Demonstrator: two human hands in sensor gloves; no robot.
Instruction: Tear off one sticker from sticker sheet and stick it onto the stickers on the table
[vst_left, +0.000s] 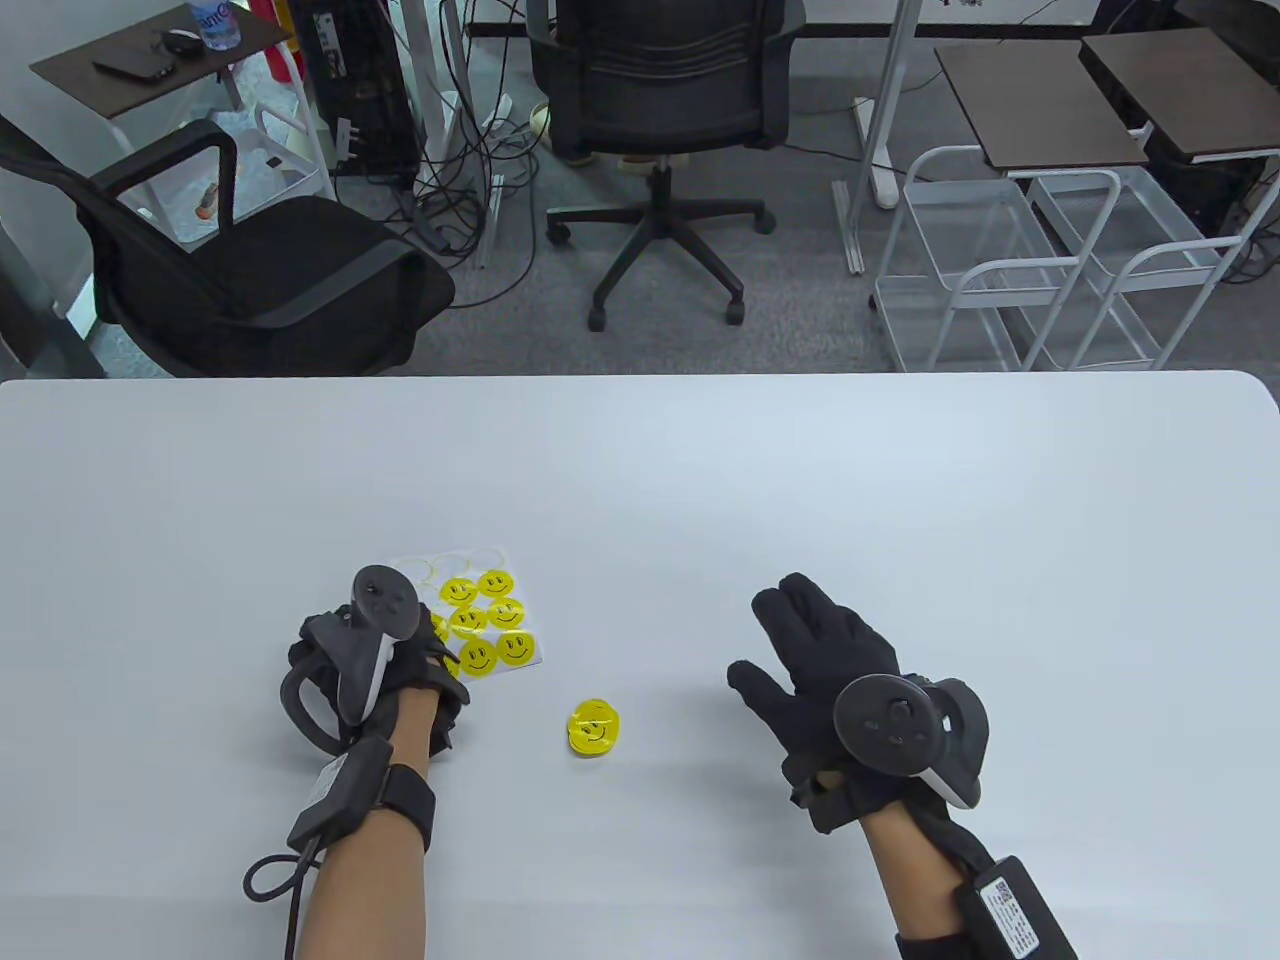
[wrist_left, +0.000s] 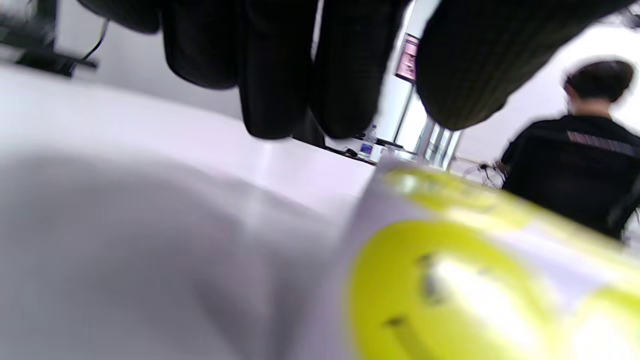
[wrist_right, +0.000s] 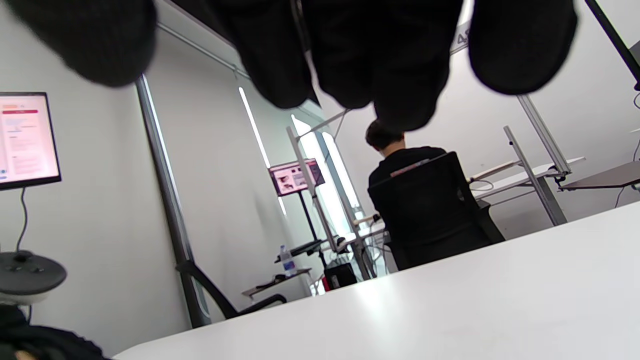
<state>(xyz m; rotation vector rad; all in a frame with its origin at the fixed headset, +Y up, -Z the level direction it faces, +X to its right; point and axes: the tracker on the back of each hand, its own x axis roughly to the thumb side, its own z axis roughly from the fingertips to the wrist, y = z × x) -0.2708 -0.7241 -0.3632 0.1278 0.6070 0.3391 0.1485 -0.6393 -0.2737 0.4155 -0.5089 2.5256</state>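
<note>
Sheet (vst_left: 485, 620) lies just ahead and to the right of the left hand (vst_left: 375, 670), which rests at its near-left corner; whether those fingers pinch anything I cannot tell. Right hand (vst_left: 830, 670) hovers spread wide, holding nothing, with the stuck-down stickers (vst_left: 594, 727) to its left on the worktop (vst_left: 700, 480), between both hands.

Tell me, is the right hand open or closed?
Open: the right hand hovers with fingers spread over the bare table, holding nothing.

Left grip (vst_left: 375, 665) curled — right grip (vst_left: 830, 660) spread
</note>
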